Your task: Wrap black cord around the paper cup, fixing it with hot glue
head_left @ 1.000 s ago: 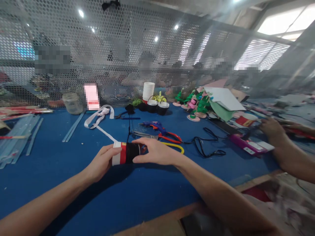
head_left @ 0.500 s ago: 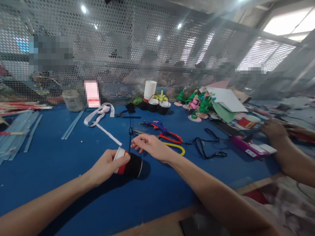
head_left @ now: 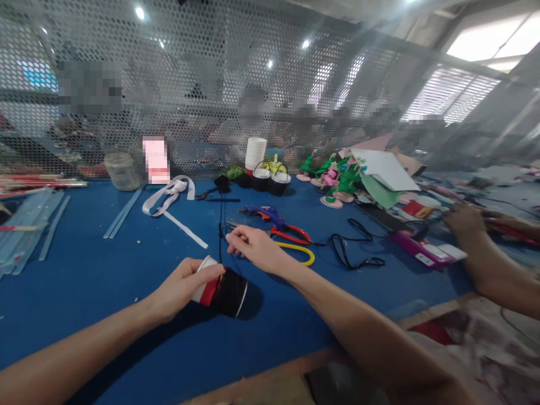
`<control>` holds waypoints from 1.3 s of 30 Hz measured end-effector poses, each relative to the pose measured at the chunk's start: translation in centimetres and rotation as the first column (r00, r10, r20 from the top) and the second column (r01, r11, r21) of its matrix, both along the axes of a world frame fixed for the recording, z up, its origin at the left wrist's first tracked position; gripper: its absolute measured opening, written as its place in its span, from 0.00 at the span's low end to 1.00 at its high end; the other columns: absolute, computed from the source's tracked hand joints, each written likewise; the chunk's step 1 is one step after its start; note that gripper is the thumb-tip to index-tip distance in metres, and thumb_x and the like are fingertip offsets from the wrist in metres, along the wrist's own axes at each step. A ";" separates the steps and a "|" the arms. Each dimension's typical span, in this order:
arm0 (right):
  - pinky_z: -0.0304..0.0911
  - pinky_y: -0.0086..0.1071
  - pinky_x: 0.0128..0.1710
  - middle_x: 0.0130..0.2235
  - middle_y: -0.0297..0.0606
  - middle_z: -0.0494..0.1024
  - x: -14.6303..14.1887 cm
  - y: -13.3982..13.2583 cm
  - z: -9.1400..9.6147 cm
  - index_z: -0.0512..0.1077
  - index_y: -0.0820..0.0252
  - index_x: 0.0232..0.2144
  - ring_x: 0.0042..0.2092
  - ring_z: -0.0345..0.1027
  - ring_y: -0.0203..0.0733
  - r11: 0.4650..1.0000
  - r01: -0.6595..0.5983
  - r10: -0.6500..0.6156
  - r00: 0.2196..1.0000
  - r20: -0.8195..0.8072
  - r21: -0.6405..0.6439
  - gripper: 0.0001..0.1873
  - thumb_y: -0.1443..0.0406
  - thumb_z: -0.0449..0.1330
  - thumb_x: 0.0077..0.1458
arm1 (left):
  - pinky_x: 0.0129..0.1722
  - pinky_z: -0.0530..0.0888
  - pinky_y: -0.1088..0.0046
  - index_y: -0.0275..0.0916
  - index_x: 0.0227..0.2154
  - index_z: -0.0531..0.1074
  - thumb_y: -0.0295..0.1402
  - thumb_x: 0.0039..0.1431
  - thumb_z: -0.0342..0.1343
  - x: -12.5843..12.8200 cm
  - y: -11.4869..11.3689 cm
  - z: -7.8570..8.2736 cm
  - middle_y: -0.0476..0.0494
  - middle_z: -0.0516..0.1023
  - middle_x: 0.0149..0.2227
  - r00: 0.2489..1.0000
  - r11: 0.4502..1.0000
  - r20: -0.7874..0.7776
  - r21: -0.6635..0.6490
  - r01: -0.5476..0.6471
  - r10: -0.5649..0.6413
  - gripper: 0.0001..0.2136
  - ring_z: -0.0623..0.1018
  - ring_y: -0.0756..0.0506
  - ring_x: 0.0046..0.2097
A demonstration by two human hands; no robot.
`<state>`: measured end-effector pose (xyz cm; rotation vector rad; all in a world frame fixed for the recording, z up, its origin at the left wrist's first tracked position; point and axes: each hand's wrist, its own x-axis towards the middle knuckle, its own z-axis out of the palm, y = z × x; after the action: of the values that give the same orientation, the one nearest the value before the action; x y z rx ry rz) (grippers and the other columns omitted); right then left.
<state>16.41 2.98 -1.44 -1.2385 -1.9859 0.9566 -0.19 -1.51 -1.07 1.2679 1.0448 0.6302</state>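
My left hand [head_left: 181, 287] is closed round a paper cup [head_left: 233, 291], thumb on top. The cup lies tilted on its side, its white rim towards my palm. A red band shows near the rim, and black yarn covers the lower part. From the cup a black strand of yarn [head_left: 220, 247] runs away across the table towards a dark bundle of yarn [head_left: 223, 183]. Just right of this strand is my right hand [head_left: 255, 247], its fingers curled together. Whatever they may hold is hidden.
Beyond my right hand lie scissors [head_left: 297, 252] with red and yellow handles and a blue glue gun [head_left: 265, 214]. Two black-wrapped cups [head_left: 278, 184] and stacked paper cups [head_left: 256, 151] stand behind. White ribbon [head_left: 185, 229] lies left. A co-worker's hand [head_left: 466, 222] is at right.
My left hand has tipped the cup's base slightly down and to the right. My right hand stays beside the yarn strand. The whole view has shifted slightly.
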 end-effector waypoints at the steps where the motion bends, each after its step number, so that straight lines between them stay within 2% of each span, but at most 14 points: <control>1: 0.59 0.29 0.30 0.26 0.40 0.72 0.1 -0.3 0.2 0.68 0.66 0.27 0.28 0.65 0.34 1.000 -0.003 0.002 1.000 0.025 0.009 0.20 0.56 0.45 0.53 | 0.17 0.51 0.81 0.34 0.15 0.62 0.43 0.45 0.50 0.0 0.0 0.0 0.55 0.58 0.13 1.000 1.000 0.009 0.000 -0.009 0.009 0.16 0.55 0.57 0.17; 3: 0.59 0.30 0.31 0.27 0.39 0.73 0.1 -0.9 0.6 0.69 0.65 0.25 0.29 0.65 0.35 0.997 -0.071 0.071 0.996 0.047 -0.003 0.23 0.55 0.42 0.54 | 0.16 0.51 0.80 0.34 0.14 0.62 0.42 0.45 0.50 0.0 0.1 -0.1 0.56 0.58 0.13 1.000 1.000 0.020 0.011 -0.023 0.023 0.16 0.55 0.57 0.17; 7: 0.57 0.30 0.42 0.39 0.39 0.72 -0.6 -2.2 1.2 0.68 0.62 0.34 0.43 0.63 0.37 0.960 -0.266 0.266 0.964 0.005 0.085 0.20 0.60 0.40 0.56 | 0.16 0.49 0.80 0.34 0.12 0.60 0.42 0.42 0.52 0.1 0.2 -0.2 0.57 0.55 0.12 0.999 0.999 0.001 0.034 -0.036 0.036 0.16 0.53 0.57 0.16; 9: 0.53 0.31 0.46 0.43 0.39 0.69 -1.2 -2.8 1.2 0.67 0.61 0.38 0.47 0.58 0.36 0.941 -0.287 0.294 0.956 -0.011 0.181 0.17 0.63 0.40 0.56 | 0.16 0.48 0.80 0.35 0.10 0.58 0.41 0.40 0.54 0.1 0.2 -0.2 0.57 0.54 0.11 0.999 0.999 -0.008 0.035 -0.040 0.040 0.16 0.52 0.58 0.15; 12: 0.52 0.30 0.47 0.43 0.39 0.69 -1.7 -3.1 1.1 0.66 0.61 0.38 0.48 0.58 0.35 0.912 -0.312 0.324 0.946 0.000 0.266 0.17 0.65 0.40 0.56 | 0.16 0.47 0.80 0.35 0.09 0.57 0.42 0.39 0.54 0.2 0.3 -0.2 0.57 0.53 0.10 0.997 0.997 -0.016 0.019 -0.069 0.069 0.18 0.52 0.58 0.15; 15: 0.56 0.29 0.42 0.38 0.40 0.72 -0.9 -2.0 1.4 0.68 0.62 0.33 0.42 0.63 0.36 0.936 -0.203 0.202 0.979 0.033 0.287 0.17 0.63 0.42 0.55 | 0.16 0.49 0.80 0.34 0.11 0.60 0.43 0.40 0.52 0.2 0.4 -0.1 0.56 0.56 0.11 0.993 0.993 -0.041 0.015 -0.114 0.115 0.17 0.53 0.57 0.15; 17: 0.58 0.30 0.37 0.33 0.40 0.73 0.6 -0.5 1.9 0.69 0.63 0.30 0.37 0.65 0.37 0.963 -0.001 -0.027 0.994 0.102 0.270 0.17 0.60 0.44 0.54 | 0.16 0.49 0.79 0.34 0.11 0.62 0.44 0.42 0.51 0.0 0.5 0.0 0.55 0.57 0.11 0.990 0.990 -0.058 0.051 -0.128 0.131 0.18 0.54 0.57 0.15; 19: 0.57 0.30 0.34 0.31 0.41 0.73 2.7 1.5 2.5 0.69 0.63 0.29 0.34 0.66 0.39 0.936 0.205 -0.279 0.928 0.247 0.287 0.18 0.60 0.43 0.54 | 0.16 0.50 0.79 0.34 0.11 0.62 0.44 0.43 0.50 -0.1 0.6 0.1 0.55 0.58 0.11 0.987 0.986 -0.071 0.096 -0.134 0.141 0.18 0.55 0.56 0.16; 20: 0.57 0.31 0.35 0.31 0.40 0.73 3.8 2.6 2.7 0.69 0.63 0.29 0.35 0.66 0.39 0.904 0.307 -0.400 0.854 0.332 0.299 0.17 0.60 0.43 0.54 | 0.17 0.51 0.79 0.33 0.11 0.63 0.43 0.43 0.50 -0.2 0.6 0.1 0.54 0.59 0.12 0.986 0.984 -0.076 0.113 -0.138 0.147 0.17 0.56 0.56 0.16; 21: 0.56 0.32 0.35 0.32 0.43 0.73 4.8 3.6 2.8 0.69 0.63 0.29 0.36 0.66 0.42 0.884 0.359 -0.453 0.815 0.362 0.299 0.16 0.61 0.44 0.54 | 0.17 0.52 0.79 0.33 0.12 0.64 0.43 0.44 0.50 -0.3 0.7 0.1 0.54 0.60 0.12 0.985 0.982 -0.082 0.126 -0.142 0.153 0.17 0.57 0.56 0.17; 25: 0.57 0.34 0.32 0.27 0.47 0.72 6.9 6.9 1.8 0.70 0.67 0.22 0.34 0.66 0.47 0.898 0.411 -0.432 0.758 0.488 0.156 0.08 0.66 0.57 0.45 | 0.18 0.54 0.80 0.33 0.13 0.65 0.44 0.45 0.49 -0.3 0.8 0.1 0.53 0.61 0.13 0.981 0.974 -0.094 0.170 -0.150 0.168 0.18 0.58 0.55 0.18; 30: 0.61 0.34 0.35 0.39 0.41 0.68 6.3 8.7 -0.2 0.65 0.65 0.38 0.38 0.64 0.38 0.875 0.483 -0.433 0.752 0.497 0.032 0.12 0.64 0.52 0.51 | 0.19 0.56 0.80 0.33 0.13 0.65 0.44 0.46 0.48 -0.4 0.7 -0.1 0.53 0.62 0.14 0.984 0.968 -0.106 0.224 -0.117 0.144 0.18 0.59 0.55 0.19; 35: 0.60 0.30 0.32 0.37 0.46 0.70 6.4 7.7 0.1 0.64 0.69 0.37 0.38 0.65 0.45 0.848 0.529 -0.509 0.791 0.339 0.038 0.15 0.69 0.57 0.43 | 0.18 0.55 0.80 0.33 0.12 0.64 0.44 0.46 0.46 -0.6 0.8 -0.1 0.53 0.60 0.14 0.979 0.960 -0.123 0.248 -0.128 0.162 0.19 0.57 0.55 0.19; 39: 0.60 0.25 0.27 0.30 0.39 0.71 6.5 4.8 1.8 0.65 0.66 0.32 0.30 0.66 0.35 0.909 0.417 -0.407 0.895 0.183 -0.020 0.10 0.65 0.54 0.45 | 0.17 0.55 0.80 0.33 0.13 0.65 0.45 0.46 0.46 -0.5 1.1 0.0 0.52 0.62 0.14 0.980 0.964 -0.096 0.222 -0.149 0.174 0.19 0.59 0.54 0.19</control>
<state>22.92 7.76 0.40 -1.7420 -1.7215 0.7156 -0.65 -0.43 -1.07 1.4282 1.2091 0.8200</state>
